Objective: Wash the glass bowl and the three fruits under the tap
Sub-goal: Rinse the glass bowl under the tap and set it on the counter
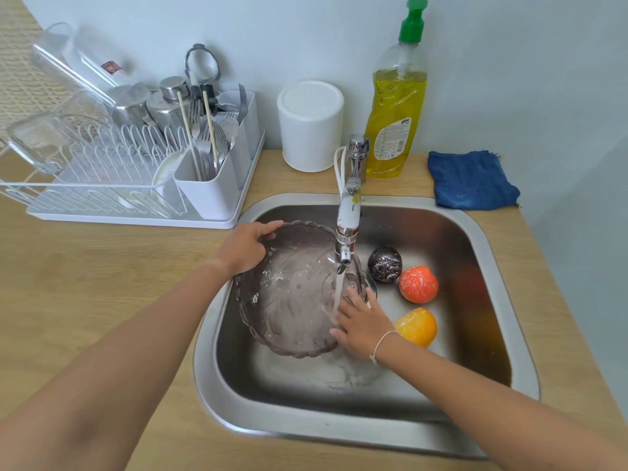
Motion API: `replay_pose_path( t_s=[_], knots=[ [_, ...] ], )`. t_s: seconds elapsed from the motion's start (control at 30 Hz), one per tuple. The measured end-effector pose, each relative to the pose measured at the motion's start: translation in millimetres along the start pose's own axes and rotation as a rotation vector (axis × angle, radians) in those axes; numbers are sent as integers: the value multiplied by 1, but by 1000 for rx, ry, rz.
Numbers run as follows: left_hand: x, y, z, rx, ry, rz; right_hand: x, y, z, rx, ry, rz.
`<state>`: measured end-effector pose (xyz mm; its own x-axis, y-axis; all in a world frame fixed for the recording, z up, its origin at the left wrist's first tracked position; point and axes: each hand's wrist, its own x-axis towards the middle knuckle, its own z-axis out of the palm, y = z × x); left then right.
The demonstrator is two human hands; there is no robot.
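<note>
A smoky glass bowl (292, 294) with a scalloped rim is tilted over the steel sink (509, 300), its inside facing me. My left hand (244, 248) grips its upper left rim. My right hand (362, 324) lies flat with spread fingers on the bowl's lower right inside, where the stream from the tap (346, 229) lands. White specks dot the bowl. Three fruits rest on the sink floor to the right: a dark purple one (385, 264), a red-orange one (418, 284) and a yellow-orange one (417, 326) beside my right wrist.
A white dish rack (136, 185) with cutlery, steel cups and glassware stands on the wooden counter at the left. Behind the sink are a white canister (310, 125), a yellow dish-soap bottle (396, 107) and a blue cloth (470, 180).
</note>
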<state>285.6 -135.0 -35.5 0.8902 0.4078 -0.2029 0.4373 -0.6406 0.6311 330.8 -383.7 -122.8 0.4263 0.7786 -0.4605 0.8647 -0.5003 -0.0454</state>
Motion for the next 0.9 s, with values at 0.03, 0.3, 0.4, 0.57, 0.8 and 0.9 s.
replay_pose_path(
  t_s=[0.03, 0.3, 0.4, 0.57, 0.8, 0.9],
  knots=[
    [0, 0, 0, -21, 8, -9, -2, -8, 4, 62, -16, -15],
    [-2, -5, -5, -108, 18, -53, -7, 4, 2, 230, 327, -39],
    [-3, -3, -4, -166, 0, -78, -9, 37, -5, 289, 534, 74],
    [-5, -2, 2, -277, 17, -134, -5, 64, -17, 724, 489, 69],
    [-10, -4, 9, -427, 28, -159, -6, 62, -36, 1198, 432, 49],
    [-11, -3, 10, -457, 47, -158, -3, 60, -41, 1332, 489, 55]
  ],
)
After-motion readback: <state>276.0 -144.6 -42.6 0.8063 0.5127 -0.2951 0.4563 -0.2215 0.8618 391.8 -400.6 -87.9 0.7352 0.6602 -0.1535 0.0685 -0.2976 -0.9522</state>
